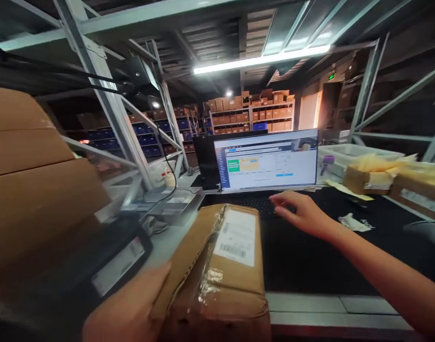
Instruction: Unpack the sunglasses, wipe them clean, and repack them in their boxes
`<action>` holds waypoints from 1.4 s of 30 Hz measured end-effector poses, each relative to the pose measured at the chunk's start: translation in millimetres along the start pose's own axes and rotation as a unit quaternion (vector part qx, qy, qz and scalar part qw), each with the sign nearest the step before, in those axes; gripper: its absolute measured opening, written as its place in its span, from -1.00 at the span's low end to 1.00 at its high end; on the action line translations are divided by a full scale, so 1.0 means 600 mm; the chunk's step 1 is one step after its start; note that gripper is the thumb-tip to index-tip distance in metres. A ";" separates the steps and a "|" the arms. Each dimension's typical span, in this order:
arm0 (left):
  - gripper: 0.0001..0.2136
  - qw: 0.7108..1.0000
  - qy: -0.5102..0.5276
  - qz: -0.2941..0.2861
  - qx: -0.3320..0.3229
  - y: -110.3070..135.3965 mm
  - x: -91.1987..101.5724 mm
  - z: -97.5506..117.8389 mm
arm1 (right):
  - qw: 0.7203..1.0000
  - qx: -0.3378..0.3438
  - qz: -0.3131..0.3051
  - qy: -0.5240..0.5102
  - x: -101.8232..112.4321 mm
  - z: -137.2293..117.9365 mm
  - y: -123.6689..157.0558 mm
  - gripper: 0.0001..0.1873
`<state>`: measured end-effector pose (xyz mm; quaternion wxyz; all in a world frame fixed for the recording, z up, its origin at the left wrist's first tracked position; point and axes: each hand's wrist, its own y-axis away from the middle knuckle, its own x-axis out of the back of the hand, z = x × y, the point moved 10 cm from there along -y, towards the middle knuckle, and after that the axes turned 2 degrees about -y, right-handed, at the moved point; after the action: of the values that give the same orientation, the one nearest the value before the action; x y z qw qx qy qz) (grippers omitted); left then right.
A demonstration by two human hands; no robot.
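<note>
A taped cardboard box with a white barcode label is tilted up in front of me at the near edge of the desk. My left hand, blurred, grips its left side; the fingertips are hidden behind the cardboard. To the right of the box, my right hand is stretched over the right end of a black keyboard. Its fingers are apart and hold nothing. Behind the keyboard a monitor displays a page with green and yellow blocks.
Stacked cartons and a dark case with a label crowd the left. Open boxes of yellow packets, a clear plastic bin and a crumpled scrap lie right on the black mat. Metal frame posts rise at left.
</note>
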<state>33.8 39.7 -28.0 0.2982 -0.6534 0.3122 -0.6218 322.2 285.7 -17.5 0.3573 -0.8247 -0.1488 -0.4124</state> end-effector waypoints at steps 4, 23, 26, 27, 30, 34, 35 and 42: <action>-0.66 0.992 -0.117 0.017 -0.051 -0.026 0.008 0.034 | 0.879 0.413 -0.206 -0.119 -0.047 -0.305 0.090 -0.42; -0.76 0.996 -0.064 -0.030 0.056 -0.045 -0.016 0.002 | 0.905 0.345 -0.223 -0.108 -0.145 -0.382 0.036 -0.71; -0.70 0.994 -0.036 -0.037 0.093 -0.056 -0.022 -0.006 | 0.904 0.364 -0.199 -0.100 -0.131 -0.383 0.045 -0.73; -0.65 0.993 -0.028 -0.030 0.107 -0.059 -0.021 -0.010 | 0.900 0.378 -0.194 -0.099 -0.126 -0.386 0.051 -0.74; -0.55 0.989 -0.001 -0.006 0.146 -0.060 -0.016 -0.019 | 0.887 0.413 -0.184 -0.089 -0.116 -0.397 0.069 -0.76; -0.56 0.983 0.047 0.024 0.178 -0.041 -0.013 -0.030 | 0.888 0.431 -0.158 0.002 -0.127 -0.411 0.082 -0.75; -0.56 0.978 0.061 0.036 0.195 -0.031 -0.012 -0.038 | 0.886 0.440 -0.148 0.023 -0.131 -0.417 0.086 -0.75; -0.69 0.906 0.207 0.141 0.342 0.066 -0.031 -0.130 | 0.870 0.488 -0.043 0.054 -0.126 -0.439 0.121 -0.77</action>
<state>-46.1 29.0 -66.7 0.5167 -0.3176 0.2242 -0.7629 164.0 51.1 -4.4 0.7036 -0.5146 -0.3467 -0.3463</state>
